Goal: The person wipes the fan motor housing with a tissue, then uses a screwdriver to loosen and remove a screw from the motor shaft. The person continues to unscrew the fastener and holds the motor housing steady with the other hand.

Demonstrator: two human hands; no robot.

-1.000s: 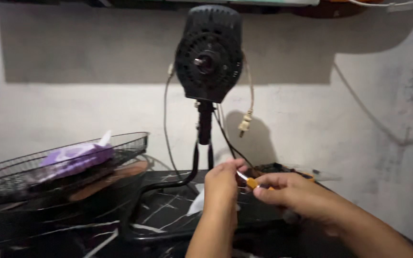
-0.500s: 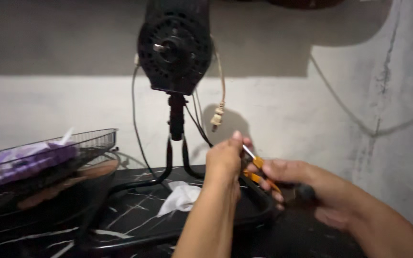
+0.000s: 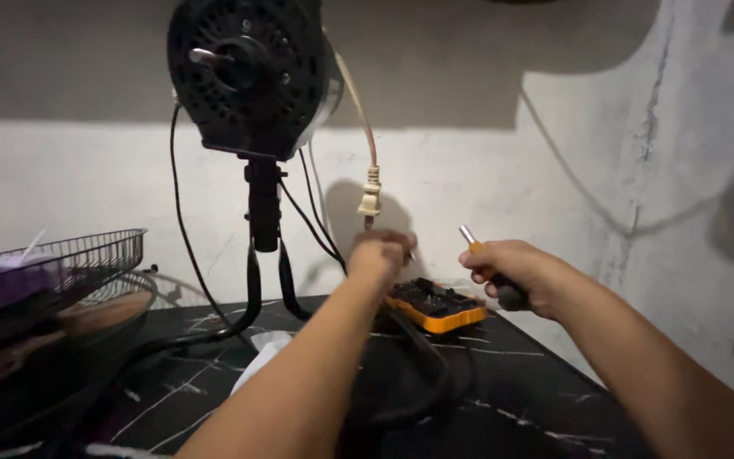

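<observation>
A black fan motor head (image 3: 248,72) with its grille off stands on a thin black pole (image 3: 263,208) at the back of a dark marble-patterned table (image 3: 537,399). My right hand (image 3: 516,270) is closed around a screwdriver (image 3: 490,268) with an orange and black handle, its metal tip pointing up and left. My left hand (image 3: 381,255) is a fist held above an orange and black bit case (image 3: 433,306); what it pinches, if anything, is too small to see. A cream plug (image 3: 371,200) dangles from a cord just above that hand.
A black wire fan guard (image 3: 61,259) holding purple items sits at the left, over another dark round part (image 3: 53,340). A white cloth (image 3: 265,353) lies on the table. Black cables (image 3: 418,374) loop across the table. A rough white wall is close behind.
The view has swung right and moved closer. My hands have separated: the right one pulled the screwdriver away to the right, and the left one moved over the bit case.
</observation>
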